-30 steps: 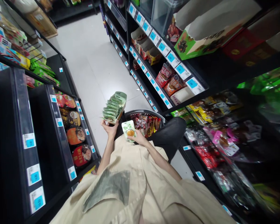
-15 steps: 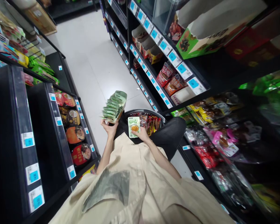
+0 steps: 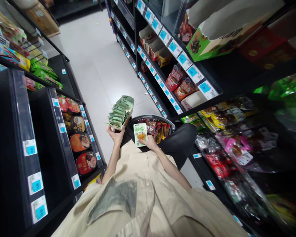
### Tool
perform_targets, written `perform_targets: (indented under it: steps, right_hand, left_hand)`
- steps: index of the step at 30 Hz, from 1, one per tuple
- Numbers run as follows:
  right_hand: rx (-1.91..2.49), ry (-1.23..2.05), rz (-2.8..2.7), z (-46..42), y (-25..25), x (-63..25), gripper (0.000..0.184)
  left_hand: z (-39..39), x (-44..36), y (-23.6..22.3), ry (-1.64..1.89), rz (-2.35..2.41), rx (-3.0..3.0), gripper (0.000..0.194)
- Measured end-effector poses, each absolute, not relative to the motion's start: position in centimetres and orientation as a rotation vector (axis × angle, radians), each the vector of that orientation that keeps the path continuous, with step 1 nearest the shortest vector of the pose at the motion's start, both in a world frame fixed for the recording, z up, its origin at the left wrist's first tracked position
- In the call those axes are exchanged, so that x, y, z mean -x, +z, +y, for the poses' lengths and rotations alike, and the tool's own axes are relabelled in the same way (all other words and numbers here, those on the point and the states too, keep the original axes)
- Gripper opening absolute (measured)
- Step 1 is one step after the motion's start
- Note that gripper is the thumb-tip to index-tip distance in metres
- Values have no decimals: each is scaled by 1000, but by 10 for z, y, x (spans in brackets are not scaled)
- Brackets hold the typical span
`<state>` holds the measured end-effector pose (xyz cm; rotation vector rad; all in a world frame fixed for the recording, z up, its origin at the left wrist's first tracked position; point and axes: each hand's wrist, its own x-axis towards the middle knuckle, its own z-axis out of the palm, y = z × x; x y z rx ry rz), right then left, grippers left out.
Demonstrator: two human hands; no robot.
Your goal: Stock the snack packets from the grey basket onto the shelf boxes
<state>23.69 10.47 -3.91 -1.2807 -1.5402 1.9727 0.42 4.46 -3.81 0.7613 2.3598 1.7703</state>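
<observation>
My left hand (image 3: 115, 135) is closed round the underside of a small open carton (image 3: 120, 113) filled with a row of pale green packets, held up in front of me. My right hand (image 3: 150, 144) grips one loose green packet (image 3: 140, 134) with a food picture on it, upright, just right of the carton. Behind that packet a dark basket (image 3: 154, 118) sits on the floor, full of red snack packs.
I stand in a narrow shop aisle with a pale floor (image 3: 98, 65). Black shelves (image 3: 64, 131) on the left hold round bowl meals. The shelves on the right (image 3: 182, 62) carry snack boxes, bags and blue price tags. My dark trouser leg (image 3: 180, 141) is by the basket.
My right hand has turned the loose packet upright and lifted it slightly towards the carton. The left hand and carton have stayed put.
</observation>
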Motion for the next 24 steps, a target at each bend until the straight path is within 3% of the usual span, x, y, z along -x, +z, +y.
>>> perform_targets:
  steps: [24]
  right_hand:
    - [1203, 2016, -1426, 106, -39, -238, 53]
  left_hand:
    - [46, -7, -33, 1706, 2422, -737, 81]
